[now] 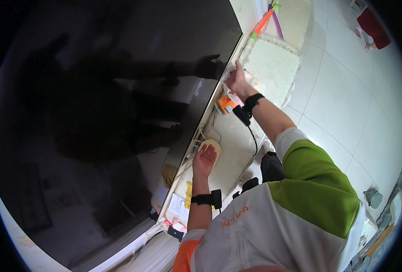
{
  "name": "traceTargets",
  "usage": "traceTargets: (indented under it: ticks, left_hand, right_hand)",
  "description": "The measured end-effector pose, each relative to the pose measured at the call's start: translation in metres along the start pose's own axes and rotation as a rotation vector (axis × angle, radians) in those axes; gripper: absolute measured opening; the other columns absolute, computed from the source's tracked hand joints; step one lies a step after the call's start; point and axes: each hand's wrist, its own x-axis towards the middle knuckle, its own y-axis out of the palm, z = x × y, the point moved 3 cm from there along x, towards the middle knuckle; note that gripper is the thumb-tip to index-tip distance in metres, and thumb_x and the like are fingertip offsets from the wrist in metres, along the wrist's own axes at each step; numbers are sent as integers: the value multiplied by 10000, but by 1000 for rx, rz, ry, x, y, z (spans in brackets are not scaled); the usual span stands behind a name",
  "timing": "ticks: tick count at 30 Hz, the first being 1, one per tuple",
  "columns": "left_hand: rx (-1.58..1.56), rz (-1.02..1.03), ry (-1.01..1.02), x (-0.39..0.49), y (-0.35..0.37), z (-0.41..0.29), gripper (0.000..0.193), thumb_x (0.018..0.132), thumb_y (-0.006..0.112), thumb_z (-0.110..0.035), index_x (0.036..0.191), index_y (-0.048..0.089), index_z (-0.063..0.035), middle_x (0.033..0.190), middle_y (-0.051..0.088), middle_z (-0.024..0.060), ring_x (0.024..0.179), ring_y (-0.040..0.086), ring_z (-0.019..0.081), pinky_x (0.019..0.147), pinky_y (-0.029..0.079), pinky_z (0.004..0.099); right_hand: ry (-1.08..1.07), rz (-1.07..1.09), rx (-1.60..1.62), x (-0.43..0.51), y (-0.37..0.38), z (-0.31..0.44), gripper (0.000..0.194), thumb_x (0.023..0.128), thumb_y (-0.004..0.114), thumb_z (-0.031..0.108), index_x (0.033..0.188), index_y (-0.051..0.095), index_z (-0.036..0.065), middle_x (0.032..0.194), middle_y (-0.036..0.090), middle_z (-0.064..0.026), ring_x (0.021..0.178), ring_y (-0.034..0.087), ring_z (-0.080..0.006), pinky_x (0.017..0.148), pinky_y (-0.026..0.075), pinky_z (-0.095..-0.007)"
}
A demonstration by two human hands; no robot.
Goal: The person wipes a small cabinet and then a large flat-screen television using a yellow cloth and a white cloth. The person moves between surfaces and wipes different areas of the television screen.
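My left hand [205, 159] is palm up, fingers extended and nothing in the palm. Its fingers overlap a cream-coloured flat object [218, 147] on the covered cabinet top. Farther right along the cabinet, my right hand [237, 81] is at a clear plastic bag [253, 82], thumb raised. Its other fingers are mostly hidden, so its grip cannot be made out. Just below that hand is an orange container [225, 104] with a printed label, beside a pink item [236, 99]. Each wrist wears a black strap with a small device.
A large dark television screen [112, 102] rises behind the cabinet [272, 61] and reflects both arms. Thin cables run along its base. Colourful plastic sticks [264, 23] lie at the far end; papers [179, 205] and a yellow cloth [188, 194] lie nearer. Another person [374, 29] is on the tiled floor.
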Motion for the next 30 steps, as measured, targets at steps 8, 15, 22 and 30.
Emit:
traceTargets:
  ticks: [8,15,22,30]
  left_hand:
    - [12,22,-1,12,27,0,305,1008,500,-195,1251,629,-63,1281,666,147,1212,620,294,1061,490,471]
    - [-42,110,7,19,43,-17,313,986,515,-168,1244,653,-57,1309,661,155,1239,617,292,1077,482,485]
    - [82,134,-4,27,93,-14,328,1016,505,-192,1300,611,-66,1308,660,151,1237,618,284,1069,491,474]
    - [239,194,36,37,150,-25,358,1020,517,-214,1342,573,-69,1307,654,140,1208,627,277,1047,506,446]
  right_hand:
    - [-20,3,52,64,-11,43,427,1043,384,281,1345,505,5,1419,553,-175,1298,535,-356,1121,384,-557]
    - [-566,-27,-287,51,74,148,371,1037,467,325,1204,575,12,1214,626,-135,1093,605,-306,935,477,-435]
    - [-1252,53,-848,-7,114,115,652,1069,382,402,1524,282,-55,1529,373,-326,1423,386,-425,1156,312,-406]
    - [-692,66,-857,-23,116,113,671,1062,392,431,1480,343,-92,1508,379,-345,1431,363,-429,1181,278,-398]
